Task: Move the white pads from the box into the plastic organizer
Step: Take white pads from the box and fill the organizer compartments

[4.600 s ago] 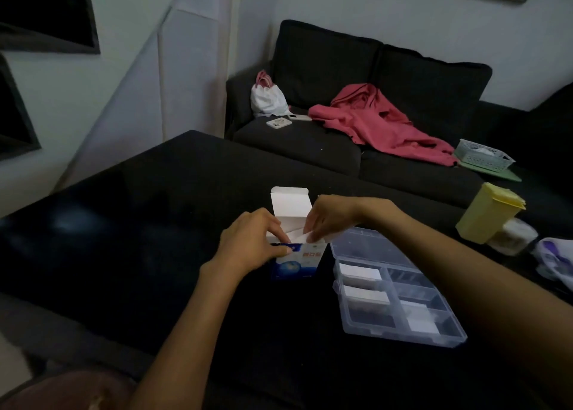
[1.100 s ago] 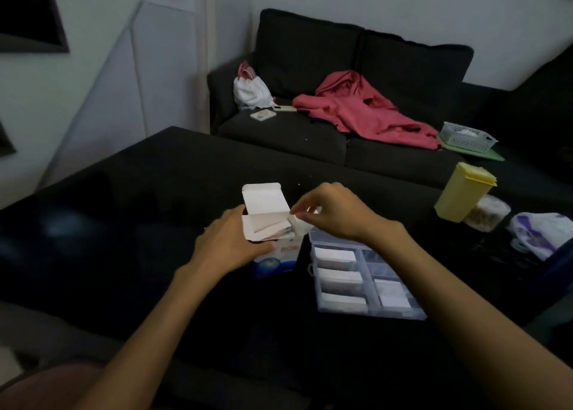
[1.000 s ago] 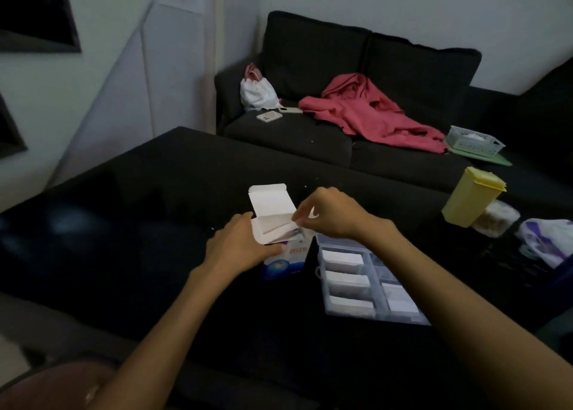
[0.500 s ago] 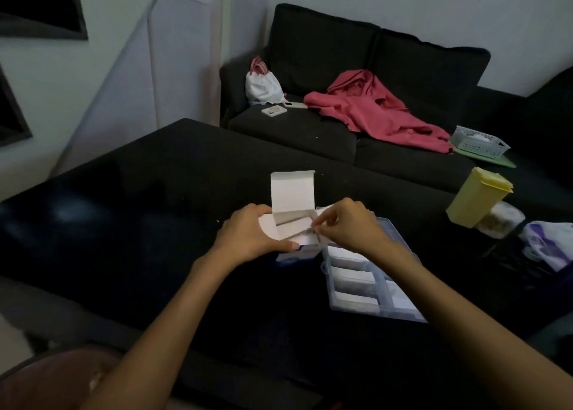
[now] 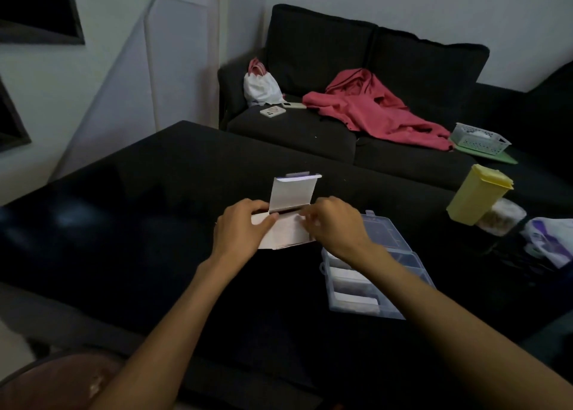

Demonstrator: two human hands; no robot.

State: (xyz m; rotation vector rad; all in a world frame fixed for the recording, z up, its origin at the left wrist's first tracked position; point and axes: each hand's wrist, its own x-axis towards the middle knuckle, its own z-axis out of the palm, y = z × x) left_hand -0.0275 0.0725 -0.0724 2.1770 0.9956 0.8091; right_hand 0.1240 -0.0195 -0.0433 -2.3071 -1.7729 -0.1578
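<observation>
Both hands work the box (image 5: 286,229), now tipped toward us: left hand (image 5: 240,226) grips its side, right hand (image 5: 336,223) pinches inside its mouth, so another pad seems due for the organizer (image 5: 400,273) beside it.

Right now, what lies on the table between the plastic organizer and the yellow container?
In the head view nothing lies between the plastic organizer and the yellow container; only bare black table shows there.

box (image 5: 286,231): white
organizer (image 5: 400,256): clear, pale blue tint
pads (image 5: 356,301): white
table (image 5: 139,223): glossy black
sofa (image 5: 341,53): black
garment (image 5: 372,109): red-pink
container (image 5: 474,194): pale yellow
basket (image 5: 479,140): white, perforated
bag (image 5: 260,87): white, pink handles
</observation>
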